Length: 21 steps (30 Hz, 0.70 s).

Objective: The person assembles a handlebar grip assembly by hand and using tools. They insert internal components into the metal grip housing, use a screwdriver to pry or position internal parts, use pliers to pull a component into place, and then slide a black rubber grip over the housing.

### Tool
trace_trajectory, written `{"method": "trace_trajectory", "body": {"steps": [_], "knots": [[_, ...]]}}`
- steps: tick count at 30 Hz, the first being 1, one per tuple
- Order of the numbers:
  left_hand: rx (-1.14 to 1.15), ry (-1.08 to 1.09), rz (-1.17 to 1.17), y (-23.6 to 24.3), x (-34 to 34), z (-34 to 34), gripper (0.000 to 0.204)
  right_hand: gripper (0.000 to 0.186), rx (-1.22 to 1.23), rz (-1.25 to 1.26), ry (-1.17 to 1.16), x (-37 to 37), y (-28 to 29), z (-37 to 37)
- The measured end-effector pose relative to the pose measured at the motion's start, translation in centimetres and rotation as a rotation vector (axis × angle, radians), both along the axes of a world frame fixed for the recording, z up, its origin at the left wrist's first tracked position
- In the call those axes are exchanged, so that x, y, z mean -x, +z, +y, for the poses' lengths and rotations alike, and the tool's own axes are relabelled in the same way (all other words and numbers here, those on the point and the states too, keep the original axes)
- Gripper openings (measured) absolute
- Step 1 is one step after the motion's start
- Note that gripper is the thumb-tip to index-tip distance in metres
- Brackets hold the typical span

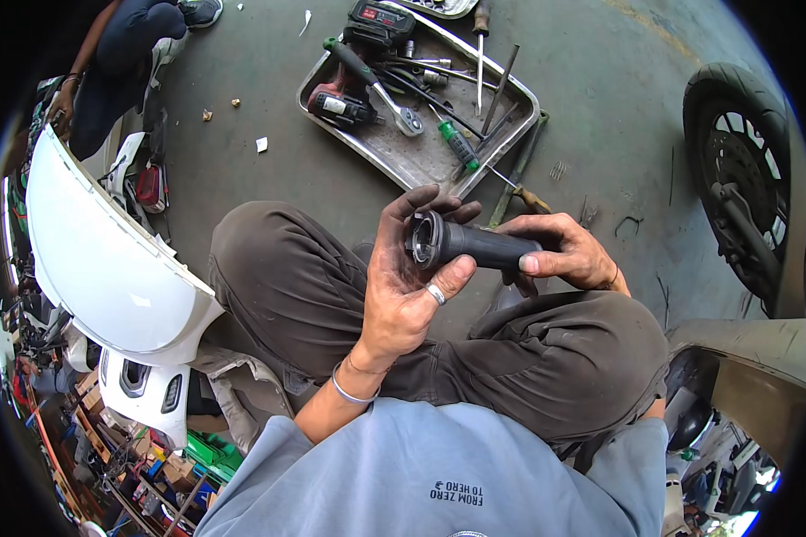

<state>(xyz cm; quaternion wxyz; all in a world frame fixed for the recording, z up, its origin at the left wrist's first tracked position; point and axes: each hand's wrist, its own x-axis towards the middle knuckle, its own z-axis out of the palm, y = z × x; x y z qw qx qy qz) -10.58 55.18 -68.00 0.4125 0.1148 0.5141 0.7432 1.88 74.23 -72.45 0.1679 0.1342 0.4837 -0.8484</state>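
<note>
Left hand (412, 277): closed around the flanged open end of the black handlebar grip (470, 246), thumb under the collar, fingers curled over its top.
Handlebar grip: held level in the air above the person's crossed knees, between both hands, its hollow end turned toward the camera.
Right hand (564, 255): wrapped around the ribbed tail of the grip, thumb pressed along its near side.
Doing it well: in my judgement the left hand should keep the collar steady while the right turns or slides the rubber, so the inner sleeve stays straight and the bore stays in sight.
Metal tray (394, 161): on the concrete floor (242, 161) beyond the knees, tilted cornerwise.
Tray, left corner: a red and black cordless driver (345, 106).
Tray, middle: a ratchet wrench (394, 107) and loose sockets.
Tray, right edge: a green-handled screwdriver (457, 143) and long thin rods.
Wheel (734, 179): standing far right, well apart from the tray.
</note>
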Motion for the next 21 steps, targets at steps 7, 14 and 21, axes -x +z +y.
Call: {"method": "trace_trajectory", "body": {"steps": [7, 14, 21], "knots": [[0.189, -0.095, 0.303, -1.0, 0.7, -1.6, 0.053, 0.047, -0.157, -0.098, -0.146, -0.9, 1.6, -0.2], [0.184, -0.086, 0.522, -1.1, 0.4, -1.8, 0.05, 0.046, -0.232, -0.091, -0.118, -1.1, 2.6, 0.6], [0.111, -0.098, 0.358, -0.7, 0.5, -1.8, 0.071, 0.048, -0.144, -0.029, -0.083, -1.4, 0.8, 0.6]]}}
